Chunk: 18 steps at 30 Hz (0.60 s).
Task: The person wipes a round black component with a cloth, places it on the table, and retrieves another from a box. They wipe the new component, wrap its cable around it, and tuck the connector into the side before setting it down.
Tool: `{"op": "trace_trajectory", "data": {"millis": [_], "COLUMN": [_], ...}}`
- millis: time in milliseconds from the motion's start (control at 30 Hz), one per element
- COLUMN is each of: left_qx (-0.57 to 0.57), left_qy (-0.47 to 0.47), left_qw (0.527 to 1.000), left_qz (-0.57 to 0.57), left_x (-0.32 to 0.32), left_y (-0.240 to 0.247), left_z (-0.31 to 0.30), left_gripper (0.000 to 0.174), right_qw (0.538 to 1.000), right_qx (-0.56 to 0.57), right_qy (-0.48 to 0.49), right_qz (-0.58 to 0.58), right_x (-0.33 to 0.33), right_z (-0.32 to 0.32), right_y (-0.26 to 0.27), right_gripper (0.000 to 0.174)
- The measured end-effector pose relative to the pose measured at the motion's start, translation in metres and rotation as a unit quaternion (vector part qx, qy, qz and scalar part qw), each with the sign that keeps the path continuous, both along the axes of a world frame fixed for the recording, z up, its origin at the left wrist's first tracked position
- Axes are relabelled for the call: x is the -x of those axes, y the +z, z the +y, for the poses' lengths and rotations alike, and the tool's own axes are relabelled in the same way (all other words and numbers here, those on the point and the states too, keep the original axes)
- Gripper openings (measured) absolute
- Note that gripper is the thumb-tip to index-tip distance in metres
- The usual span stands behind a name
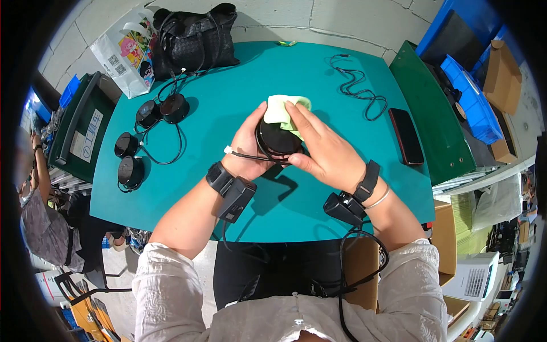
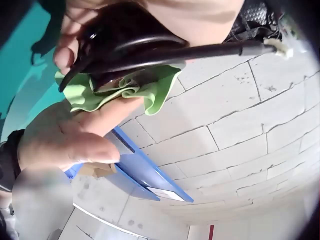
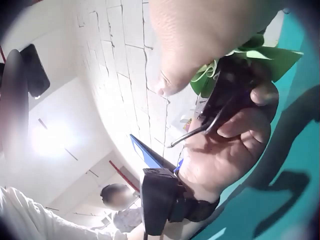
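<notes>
In the head view, my left hand (image 1: 248,143) grips a round black device (image 1: 277,138) from its left side and underneath. From the device runs a short black cable (image 2: 215,50) with a small white plug (image 1: 228,150) at its end. A light green cloth (image 1: 278,110) lies folded over the far edge of the device. My right hand (image 1: 329,149) presses the cloth onto it with fairly straight fingers, the thumb apart near the device's front edge. The left wrist view shows the cloth's ruffled edge (image 2: 157,92) between the right fingers and the device.
Several similar black devices (image 1: 174,108) with cables lie on the left of the green table (image 1: 228,91). A black bag (image 1: 196,43) and a white printed bag (image 1: 122,57) stand at the back left. On the right are a phone (image 1: 406,137) and a coiled cable (image 1: 354,85).
</notes>
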<state>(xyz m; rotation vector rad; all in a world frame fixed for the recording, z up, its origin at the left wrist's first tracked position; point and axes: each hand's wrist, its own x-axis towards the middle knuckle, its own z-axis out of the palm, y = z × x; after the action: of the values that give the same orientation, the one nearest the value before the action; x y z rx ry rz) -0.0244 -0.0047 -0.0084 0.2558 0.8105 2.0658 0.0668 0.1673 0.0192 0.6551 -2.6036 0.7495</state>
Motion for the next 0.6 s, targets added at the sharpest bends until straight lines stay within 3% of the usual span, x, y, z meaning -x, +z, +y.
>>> {"op": "trace_trajectory", "data": {"millis": [100, 200, 300, 400, 433, 467, 500, 567, 600], "left_qx": [0.002, -0.022, -0.057, -0.049, -0.061, -0.062, -0.198, -0.099, -0.100], "left_qy": [-0.011, -0.006, -0.025, 0.005, 0.001, 0.053, -0.078, 0.038, 0.010], "left_qw": [1.000, 0.998, 0.998, 0.997, 0.995, 0.991, 0.976, 0.994, 0.995], "left_qz": [-0.019, -0.060, -0.022, -0.058, -0.074, -0.102, -0.037, 0.003, 0.006], "left_x": [0.001, -0.001, 0.000, -0.001, 0.000, 0.000, 0.019, 0.019, 0.018], "left_y": [0.004, 0.010, 0.011, 0.012, 0.011, 0.005, -0.022, -0.037, -0.034], "left_z": [-0.003, -0.004, -0.006, -0.005, -0.005, -0.004, -0.010, -0.008, -0.010], "left_gripper": [0.056, 0.062, 0.062, 0.061, 0.060, 0.059, 0.063, 0.066, 0.066], "right_qw": [0.998, 0.994, 0.987, 0.986, 0.986, 0.985, 0.978, 0.979, 0.979], "right_qx": [0.060, 0.102, 0.140, 0.087, 0.087, 0.036, -0.015, -0.050, -0.085], "right_qy": [0.025, -0.024, -0.077, 0.047, 0.049, 0.103, 0.156, 0.155, 0.153], "right_qz": [-0.003, -0.013, 0.021, 0.133, 0.133, 0.136, 0.139, 0.120, 0.101], "right_x": [0.006, 0.006, 0.002, -0.005, -0.005, -0.004, -0.004, -0.003, -0.002], "right_z": [0.009, 0.016, 0.017, 0.017, 0.015, 0.012, 0.008, -0.004, -0.008], "right_y": [-0.002, -0.002, 0.005, 0.020, 0.019, 0.018, 0.016, 0.012, 0.010], "right_gripper": [0.074, 0.065, 0.060, 0.058, 0.058, 0.058, 0.058, 0.058, 0.058]}}
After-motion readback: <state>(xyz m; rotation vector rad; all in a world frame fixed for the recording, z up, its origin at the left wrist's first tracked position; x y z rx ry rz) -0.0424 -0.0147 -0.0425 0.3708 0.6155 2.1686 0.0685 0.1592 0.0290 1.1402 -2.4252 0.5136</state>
